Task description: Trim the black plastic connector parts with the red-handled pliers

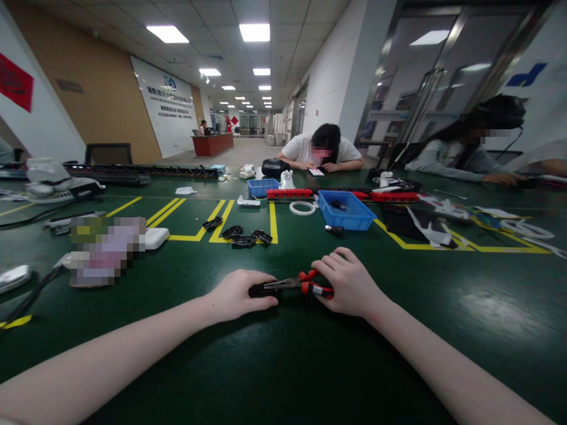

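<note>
My left hand (237,295) rests on the green table (283,354), closed around a small black part (262,290). My right hand (348,283) grips the red and black handles of a pair of pliers (305,284). The pliers' metal jaws point left and meet the black part held by my left hand. Both hands sit close together near the table's middle, just in front of me.
Several black parts (241,236) lie beyond my hands by yellow floor-style lines. A blue bin (345,211), a smaller blue bin (262,187), a white ring (302,207) and red strips (290,193) sit farther back. Two people sit at the far side; cables and devices lie left.
</note>
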A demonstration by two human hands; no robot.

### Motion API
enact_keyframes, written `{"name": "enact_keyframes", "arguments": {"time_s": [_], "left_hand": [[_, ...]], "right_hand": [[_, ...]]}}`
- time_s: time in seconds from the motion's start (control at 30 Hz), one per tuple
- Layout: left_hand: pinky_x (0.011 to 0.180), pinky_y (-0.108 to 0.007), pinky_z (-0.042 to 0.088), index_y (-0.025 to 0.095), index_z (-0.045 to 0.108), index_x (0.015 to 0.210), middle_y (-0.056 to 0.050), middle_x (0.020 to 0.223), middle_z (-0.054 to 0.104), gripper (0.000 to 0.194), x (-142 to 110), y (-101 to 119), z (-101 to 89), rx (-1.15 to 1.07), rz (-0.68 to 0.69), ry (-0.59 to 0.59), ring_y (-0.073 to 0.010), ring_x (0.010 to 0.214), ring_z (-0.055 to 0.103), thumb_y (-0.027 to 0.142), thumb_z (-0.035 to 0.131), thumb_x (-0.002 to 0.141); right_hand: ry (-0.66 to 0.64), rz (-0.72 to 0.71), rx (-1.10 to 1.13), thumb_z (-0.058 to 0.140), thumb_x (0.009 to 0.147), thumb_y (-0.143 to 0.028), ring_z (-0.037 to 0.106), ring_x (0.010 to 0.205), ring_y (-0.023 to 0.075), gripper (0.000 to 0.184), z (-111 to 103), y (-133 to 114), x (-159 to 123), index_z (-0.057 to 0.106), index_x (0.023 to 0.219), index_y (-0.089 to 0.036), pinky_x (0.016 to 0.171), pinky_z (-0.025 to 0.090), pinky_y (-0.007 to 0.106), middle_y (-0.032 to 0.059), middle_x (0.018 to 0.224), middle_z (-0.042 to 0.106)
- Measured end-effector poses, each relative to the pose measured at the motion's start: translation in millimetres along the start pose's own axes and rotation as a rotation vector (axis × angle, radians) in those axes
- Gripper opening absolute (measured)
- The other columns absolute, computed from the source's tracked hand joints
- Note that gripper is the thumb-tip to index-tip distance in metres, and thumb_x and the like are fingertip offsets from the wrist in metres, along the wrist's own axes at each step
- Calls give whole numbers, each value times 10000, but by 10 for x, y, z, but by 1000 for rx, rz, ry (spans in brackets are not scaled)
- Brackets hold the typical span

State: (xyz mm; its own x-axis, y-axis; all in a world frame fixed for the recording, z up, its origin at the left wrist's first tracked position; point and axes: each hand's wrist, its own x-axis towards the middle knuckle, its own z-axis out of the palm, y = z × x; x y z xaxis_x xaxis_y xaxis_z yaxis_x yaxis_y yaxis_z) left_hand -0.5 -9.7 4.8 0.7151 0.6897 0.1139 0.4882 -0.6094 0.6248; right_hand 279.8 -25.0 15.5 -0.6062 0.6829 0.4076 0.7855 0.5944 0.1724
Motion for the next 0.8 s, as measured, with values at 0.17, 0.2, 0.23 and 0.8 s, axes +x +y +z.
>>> {"name": "enact_keyframes", "arguments": {"time_s": [0.17, 0.2, 0.23, 0.8], "left_hand": [[803, -307, 479, 232, 655, 1246, -29, 1067, 725, 384, 4, -8, 12, 5, -12, 12, -215, 903, 665, 393, 652, 898], [805, -306, 480, 231, 657, 1245, -29, 1064, 726, 385, 4, -9, 14, 6, -16, 13, -215, 902, 666, 393, 653, 896], [803, -305, 480, 230, 659, 1241, -28, 1060, 726, 384, 4, -10, 16, 7, -21, 14, -215, 899, 666, 393, 654, 894], [756, -283, 455, 237, 669, 1227, -12, 1031, 730, 346, 1, -21, 8, -26, 17, 1, -196, 866, 662, 399, 627, 924]], "right_hand": [[10, -11, -4, 651, 752, -361, 614, 863, 246, 342, 6, 2, 3, 673, 1005, -132, 964, 352, 425, 106, 920, 704], [14, -13, -5, 651, 753, -366, 614, 864, 247, 345, 9, 2, 3, 673, 1005, -131, 964, 353, 424, 105, 917, 704], [17, -14, -5, 649, 755, -372, 614, 863, 247, 347, 12, 2, 1, 674, 1003, -130, 964, 353, 424, 105, 914, 703], [-1, -11, 7, 664, 758, -374, 621, 872, 243, 348, 4, -2, -3, 674, 1010, -133, 974, 346, 418, 98, 917, 710]]}}
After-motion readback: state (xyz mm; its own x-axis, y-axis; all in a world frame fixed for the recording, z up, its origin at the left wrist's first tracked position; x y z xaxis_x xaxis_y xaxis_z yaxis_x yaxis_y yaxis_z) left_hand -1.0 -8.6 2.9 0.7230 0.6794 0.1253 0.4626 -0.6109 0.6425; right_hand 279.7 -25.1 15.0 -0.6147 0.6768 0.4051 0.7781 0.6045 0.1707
